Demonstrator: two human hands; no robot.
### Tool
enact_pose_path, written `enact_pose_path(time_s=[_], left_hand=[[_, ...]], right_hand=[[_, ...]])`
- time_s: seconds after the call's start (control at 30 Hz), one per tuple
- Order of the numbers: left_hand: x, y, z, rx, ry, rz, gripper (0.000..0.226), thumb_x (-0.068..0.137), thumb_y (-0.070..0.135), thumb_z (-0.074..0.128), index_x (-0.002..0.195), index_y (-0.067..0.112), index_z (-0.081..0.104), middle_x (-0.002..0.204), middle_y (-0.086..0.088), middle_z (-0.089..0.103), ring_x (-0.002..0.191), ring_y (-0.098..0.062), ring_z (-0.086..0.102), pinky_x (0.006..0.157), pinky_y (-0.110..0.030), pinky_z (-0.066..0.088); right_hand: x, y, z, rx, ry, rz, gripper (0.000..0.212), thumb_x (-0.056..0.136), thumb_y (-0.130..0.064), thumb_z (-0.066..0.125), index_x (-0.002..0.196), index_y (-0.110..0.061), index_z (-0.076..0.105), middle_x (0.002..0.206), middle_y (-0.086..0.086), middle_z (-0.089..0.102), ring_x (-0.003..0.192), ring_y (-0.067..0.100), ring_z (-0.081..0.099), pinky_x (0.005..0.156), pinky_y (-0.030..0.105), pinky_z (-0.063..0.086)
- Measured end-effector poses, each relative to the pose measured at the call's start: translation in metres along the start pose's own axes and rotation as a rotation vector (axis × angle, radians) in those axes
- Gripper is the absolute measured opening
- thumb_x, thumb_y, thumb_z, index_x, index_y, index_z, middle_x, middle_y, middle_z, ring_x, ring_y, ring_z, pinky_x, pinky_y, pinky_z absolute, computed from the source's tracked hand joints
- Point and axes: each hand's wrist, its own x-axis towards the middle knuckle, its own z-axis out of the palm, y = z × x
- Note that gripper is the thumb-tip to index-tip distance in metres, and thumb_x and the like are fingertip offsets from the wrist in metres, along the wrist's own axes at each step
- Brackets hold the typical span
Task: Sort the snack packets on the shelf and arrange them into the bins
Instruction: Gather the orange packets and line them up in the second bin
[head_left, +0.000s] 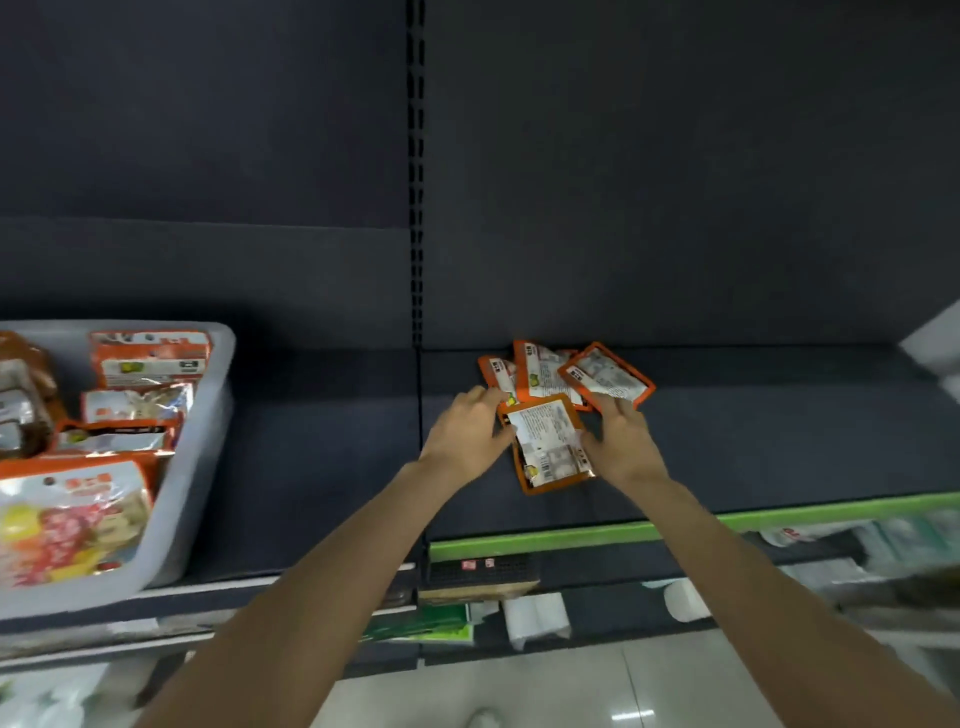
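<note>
Four orange packets (550, 400) right of bin (208, 415); left hand (470, 434) and right hand (621, 441) pinch nearest packet (548, 441); bare shelf (779, 441) beyond.

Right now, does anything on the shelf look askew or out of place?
Yes. The orange packets lie in a loose, overlapping fan on the dark shelf, tilted different ways, outside the grey bin. Both hands touch the nearest one. No damage visible.

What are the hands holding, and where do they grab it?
Both hands hold one orange snack packet: left hand at its left edge, right hand at its right edge.
</note>
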Motion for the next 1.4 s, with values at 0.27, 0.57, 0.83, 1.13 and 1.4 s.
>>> enact_pose_path(time_s=[0.27,0.57,0.83,1.13,1.4], left_hand=[[0.043,0.012,0.054,0.15,-0.136,-0.12,0.102,0.075,0.052,0.072,0.151,0.014,0.015,0.155,-0.005,0.014,0.143,-0.023,0.014,0.116,-0.043,0.019],[0.029,-0.001,0.025,-0.302,0.238,-0.298,0.027,0.082,0.006,0.069,0.108,0.013,0.063,0.108,-0.006,0.059,0.097,-0.016,0.059,0.077,-0.014,0.043],[0.012,-0.002,-0.017,-0.462,0.372,-0.348,0.01,0.089,0.005,0.062,0.093,0.015,0.062,0.09,-0.001,0.069,0.086,-0.012,0.066,0.073,-0.029,0.058],[-0.009,0.002,-0.045,-0.472,0.505,-0.279,0.008,0.091,0.007,0.059,0.09,0.015,0.06,0.088,0.002,0.065,0.09,-0.015,0.065,0.075,-0.034,0.058],[-0.059,-0.023,-0.114,-0.413,0.715,-0.214,0.012,0.092,0.007,0.057,0.088,0.018,0.059,0.091,0.0,0.068,0.087,-0.012,0.065,0.074,-0.029,0.057]], right_hand=[[0.052,0.042,0.011,-0.013,-0.184,0.038,0.066,0.097,-0.036,0.048,0.151,-0.019,0.015,0.159,0.004,0.003,0.145,0.028,0.011,0.114,0.042,0.023],[0.06,0.047,0.001,-0.077,-0.023,-0.217,0.044,0.091,-0.015,0.059,0.134,-0.016,0.05,0.133,0.008,0.05,0.125,0.025,0.044,0.099,0.036,0.041],[0.071,0.034,0.007,-0.243,-0.159,-0.185,0.072,0.087,-0.033,0.063,0.147,-0.015,0.026,0.148,0.008,0.035,0.138,0.026,0.031,0.103,0.04,0.041],[0.044,-0.012,-0.035,-0.363,0.006,-0.16,0.016,0.095,-0.018,0.048,0.099,-0.007,0.059,0.096,0.011,0.066,0.086,0.029,0.065,0.061,0.029,0.04],[0.016,-0.105,-0.052,0.086,0.123,-0.424,0.008,0.093,-0.018,0.054,0.094,-0.017,0.061,0.091,0.004,0.068,0.086,0.026,0.063,0.068,0.037,0.052]])
